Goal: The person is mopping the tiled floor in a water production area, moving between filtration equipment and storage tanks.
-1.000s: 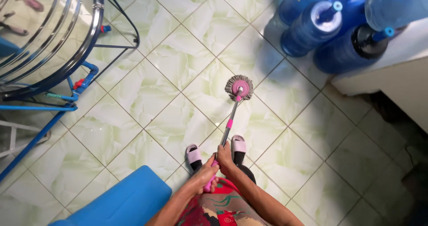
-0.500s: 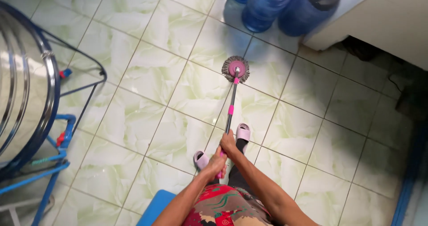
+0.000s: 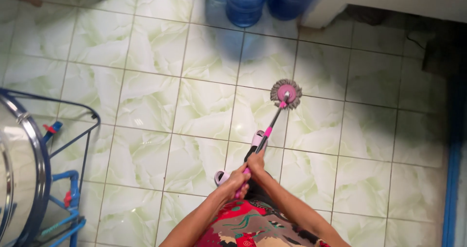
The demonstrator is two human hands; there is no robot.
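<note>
I hold a mop by its pink and grey handle [image 3: 267,132]. Its round grey head with a pink hub [image 3: 285,94] rests flat on the pale green tiled floor [image 3: 199,106], ahead of my feet. My left hand [image 3: 236,180] grips the handle lower down, near my body. My right hand [image 3: 255,162] grips it just above the left. Both hands are closed around the pole. My feet in pink slippers [image 3: 257,139] stand under the hands.
Large blue water bottles [image 3: 246,1] stand at the top by a white cabinet corner [image 3: 321,13]. A steel drum on a blue metal frame [image 3: 29,179] fills the left edge. A blue strip [image 3: 452,179] runs down the right edge.
The view has swung left, so the drum slid to the left edge and the bottles to the top. The mop head has shifted over the tiles, with both hands still on the handle.
</note>
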